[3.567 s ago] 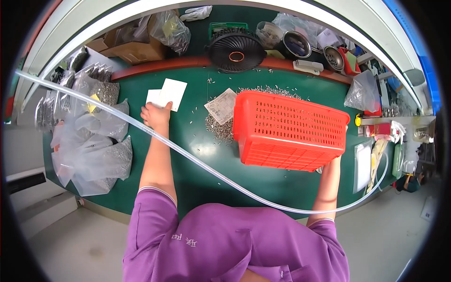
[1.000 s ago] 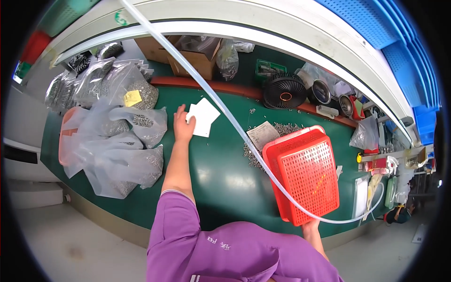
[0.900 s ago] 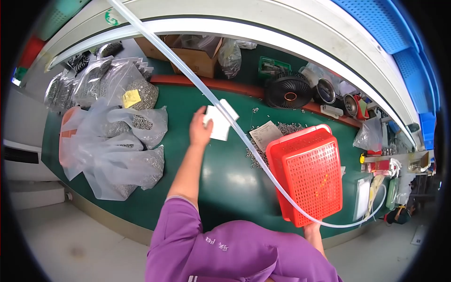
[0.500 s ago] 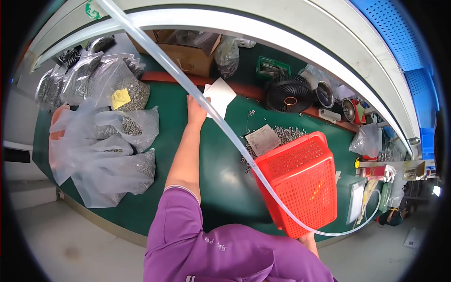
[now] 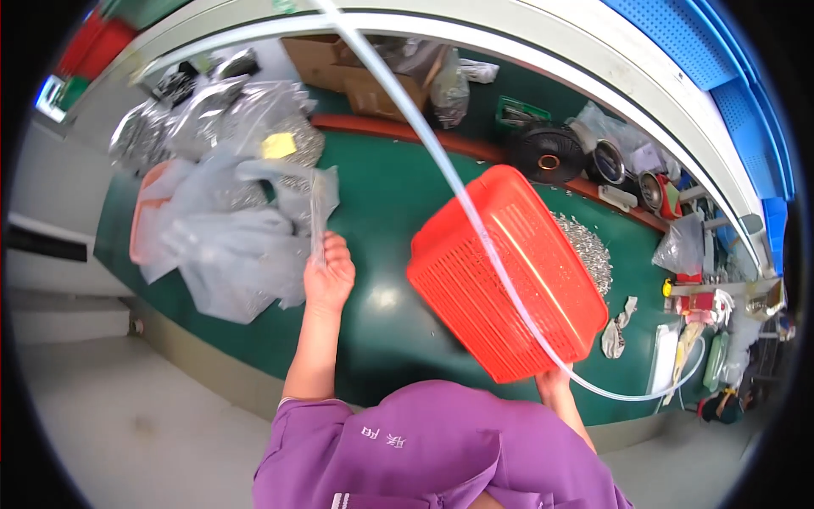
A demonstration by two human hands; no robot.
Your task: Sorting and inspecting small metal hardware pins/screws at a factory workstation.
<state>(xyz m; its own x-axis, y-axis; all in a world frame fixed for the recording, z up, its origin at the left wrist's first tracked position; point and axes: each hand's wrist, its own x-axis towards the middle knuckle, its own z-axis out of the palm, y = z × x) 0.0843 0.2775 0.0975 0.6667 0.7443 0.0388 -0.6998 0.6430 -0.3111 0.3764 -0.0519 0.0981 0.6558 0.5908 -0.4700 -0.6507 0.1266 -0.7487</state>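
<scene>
My left hand (image 5: 331,276) is raised over the left of the table, its fingers closed on a thin pale sheet (image 5: 318,212) seen nearly edge-on. Behind that sheet lie translucent plastic bags (image 5: 233,271), some with small metal parts in them. A red perforated plastic basket (image 5: 500,280) is tilted over the middle of the table. At its lower right corner my right hand (image 5: 554,383) grips it, the fingers mostly hidden beneath. Beyond the basket's right side shows a heap of small metal parts (image 5: 585,250), partly covered from view.
Full bags (image 5: 246,119) stand at the far left, one with a yellow label. Along the back are a cardboard box (image 5: 381,89), a black fan (image 5: 547,154) and metal bowls. A crumpled grey-white piece (image 5: 619,329) lies at right. A clear hose (image 5: 441,153) crosses the view.
My left hand has come back toward me with the pale sheet lifted off the table. The basket has moved left and away from me and turned. My view has shifted slightly.
</scene>
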